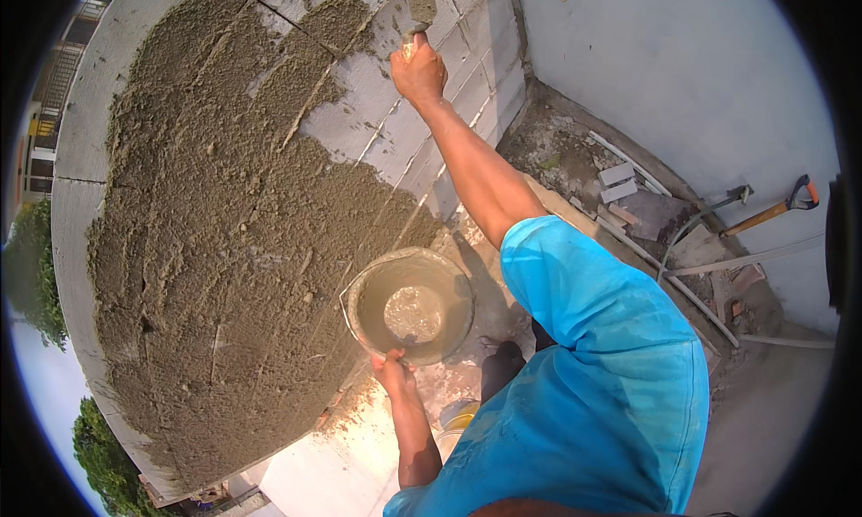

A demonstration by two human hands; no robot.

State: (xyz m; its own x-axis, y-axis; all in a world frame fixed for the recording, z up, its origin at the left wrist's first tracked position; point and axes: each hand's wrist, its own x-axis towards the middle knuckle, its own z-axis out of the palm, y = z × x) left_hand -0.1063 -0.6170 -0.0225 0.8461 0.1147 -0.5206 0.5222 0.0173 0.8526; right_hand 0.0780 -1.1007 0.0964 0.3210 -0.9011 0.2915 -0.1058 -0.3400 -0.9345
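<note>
My right hand (419, 70) is closed round the handle of a trowel (419, 0), raised against the upper part of a block wall (359, 104). The trowel's blade runs up to the picture's top edge, with some grey mortar on it. Rough wet mortar (224, 220) covers much of the wall to the left. Lower down, my left hand (392, 371) grips the rim of a bucket (453, 288), fingers partly hidden behind it. The bucket is tilted toward me, and a thin layer of mortar residue lines its inside and bottom.
A smooth pale wall (664, 77) meets the block wall in a corner. Rubble, white block pieces (617, 183), pipes (700, 310) and an orange-handled shovel (772, 213) lie or lean at the right. A yellow-rimmed bucket (461, 418) stands by my feet.
</note>
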